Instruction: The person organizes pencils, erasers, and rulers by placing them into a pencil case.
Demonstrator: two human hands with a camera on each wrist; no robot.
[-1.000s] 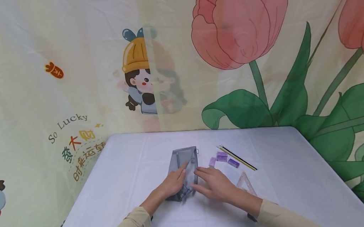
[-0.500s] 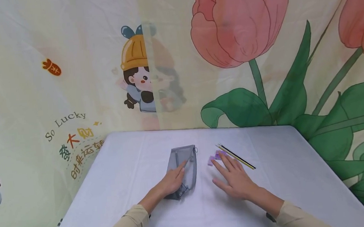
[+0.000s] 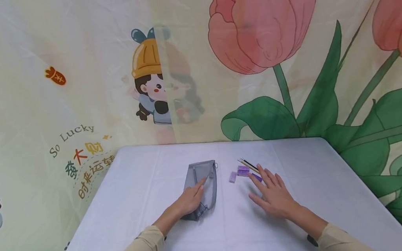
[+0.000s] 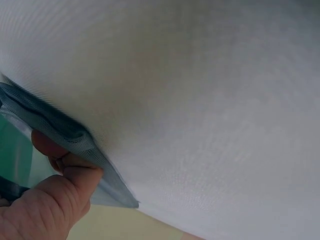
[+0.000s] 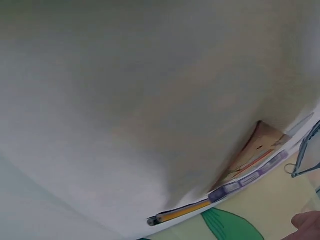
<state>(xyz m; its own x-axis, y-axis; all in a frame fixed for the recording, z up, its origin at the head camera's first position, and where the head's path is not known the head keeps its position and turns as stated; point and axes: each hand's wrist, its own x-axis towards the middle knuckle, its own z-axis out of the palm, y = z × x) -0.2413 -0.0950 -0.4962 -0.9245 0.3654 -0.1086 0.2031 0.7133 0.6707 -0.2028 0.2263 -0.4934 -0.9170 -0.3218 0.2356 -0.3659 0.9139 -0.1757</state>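
While the left grip (image 3: 190,202) held the grey pouch (image 3: 209,191) on the surface (image 3: 139,193), the purple blocks (image 3: 243,171) and pencils (image 3: 249,165) lay outside it, to its right. Progress, as judged: looked unfinished. Pouch seemed positioned and steadied; loose items were clustered well apart from the right grip's side of the pouch, apparently not dealt with. Contents and zip state couldn't be told, so nothing confirmed done. Right wrist view also had a flat brownish shape (image 5: 262,139) just beside the blocks; too unclear to name.

Pose: left forearm came in from the near left, index finger straight along the pouch; left wrist view showed bent digits at the pouch edge. Right grip (image 3: 275,199) was released: fingers straight and spread, pointing away, holding nothing. Its fingertips overlapped pencils and one block in the head view; contact couldn't be told.
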